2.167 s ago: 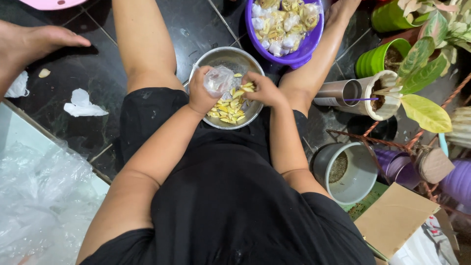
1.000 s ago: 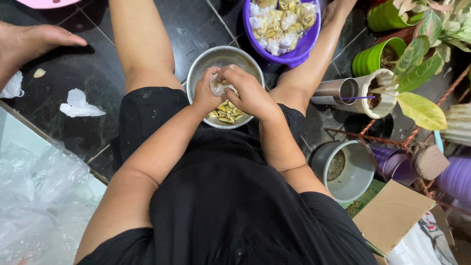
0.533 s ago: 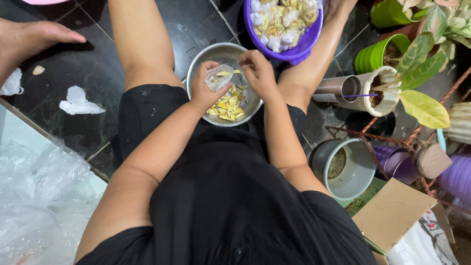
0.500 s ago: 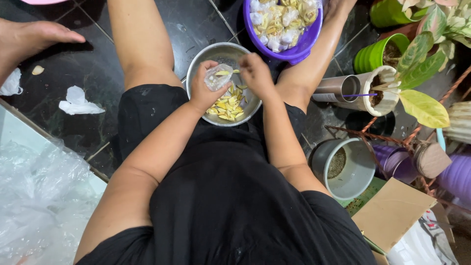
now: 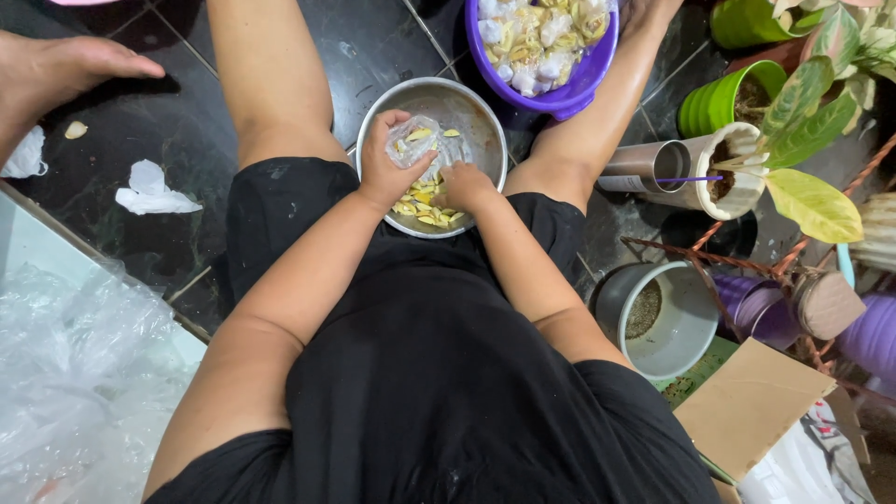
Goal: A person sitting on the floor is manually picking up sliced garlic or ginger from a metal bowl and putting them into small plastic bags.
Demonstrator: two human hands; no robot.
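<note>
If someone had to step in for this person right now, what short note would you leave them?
Left hand: holds a small clear plastic bag with yellow pieces in it, over the metal bowl.
Right hand: down in the bowl, on the loose yellow pieces; its grip is hidden.
The bowl sits on the dark floor between the person's legs. A purple bowl beyond it is full of pale wrapped pieces.
Done: some pieces are bagged.
Left: loose pieces in the metal bowl; the purple bowl is full.

A home floor corner beside a potted-plant patch. Dark glossy floor tiles (image 5: 364, 47) lie left of the green plant pot (image 5: 723, 98). More pots crowd below it.
</note>
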